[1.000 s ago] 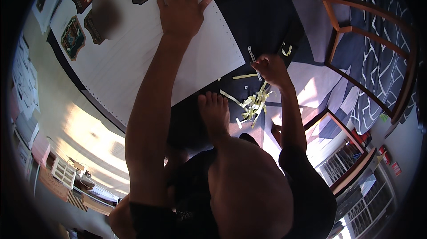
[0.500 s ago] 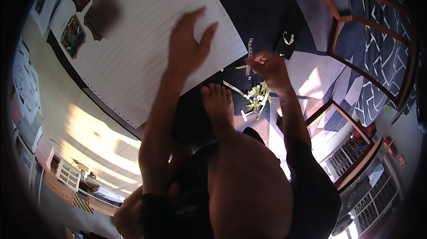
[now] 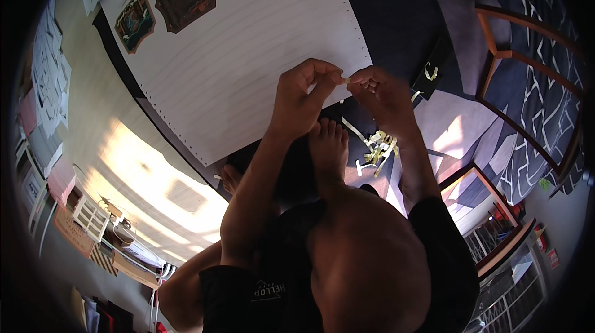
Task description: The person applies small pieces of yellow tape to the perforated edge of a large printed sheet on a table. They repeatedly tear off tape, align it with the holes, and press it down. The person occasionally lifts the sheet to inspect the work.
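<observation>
our left hand (image 3: 304, 100) and right hand (image 3: 379, 94) pinch one tiny paper strip (image 3: 344, 78) | paper scraps (image 3: 377, 147) at 5 o'clock | lined sheet (image 3: 248, 54) at 10 o'clock

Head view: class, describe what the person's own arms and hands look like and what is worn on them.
Both forearms are bare, and the left hand and right hand wear no gloves. No rings, watch or bands show. Short black sleeves cover the upper arms, part of a black top with small pale lettering.
</observation>
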Demonstrator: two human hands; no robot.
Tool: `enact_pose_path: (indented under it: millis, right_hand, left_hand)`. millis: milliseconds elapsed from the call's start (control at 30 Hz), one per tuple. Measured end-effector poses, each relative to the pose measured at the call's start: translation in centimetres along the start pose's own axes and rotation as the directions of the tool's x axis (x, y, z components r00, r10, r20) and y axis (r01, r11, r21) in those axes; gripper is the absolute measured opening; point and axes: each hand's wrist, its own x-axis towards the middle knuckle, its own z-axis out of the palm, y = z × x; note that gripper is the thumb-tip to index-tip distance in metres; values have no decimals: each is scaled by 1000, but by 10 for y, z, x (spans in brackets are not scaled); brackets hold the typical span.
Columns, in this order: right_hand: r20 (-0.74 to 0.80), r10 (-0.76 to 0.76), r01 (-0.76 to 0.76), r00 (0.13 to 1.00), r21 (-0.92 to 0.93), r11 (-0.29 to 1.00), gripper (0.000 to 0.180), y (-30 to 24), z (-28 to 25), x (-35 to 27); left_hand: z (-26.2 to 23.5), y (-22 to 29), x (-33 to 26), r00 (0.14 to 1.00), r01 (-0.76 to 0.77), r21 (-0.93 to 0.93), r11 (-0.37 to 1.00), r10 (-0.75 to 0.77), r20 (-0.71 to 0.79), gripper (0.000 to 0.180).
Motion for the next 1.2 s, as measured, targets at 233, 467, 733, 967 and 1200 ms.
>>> enact_pose_path:
  millis: [233, 467, 733, 967, 1200]
  right_hand:
    - [-215, -36, -6, 976, -192, 981, 15, 25, -13, 10]
    - [-224, -228, 69, 948, -554, 830, 20, 49, -16, 15]
    - [67, -524, 348, 849, -817, 460, 27, 44, 5, 50]
    - [20, -619, 433, 785, -733, 525, 21, 43, 21, 30]
    - [9, -624, 437, 781, -721, 537, 28, 34, 42, -4]
  left_hand:
    - [-4, -15, 1, 985, -49, 225, 973, 85, -152, 14]
    - [-19, -36, -4, 934, -40, 465, 885, 198, -297, 14]
    - [-26, -41, -11, 897, -11, 445, 896, 205, -391, 13]
    - [-6, -37, -23, 936, 250, 61, 966, -225, -271, 25]
    - [22, -29, -22, 913, 74, -3, 997, -69, -401, 27]
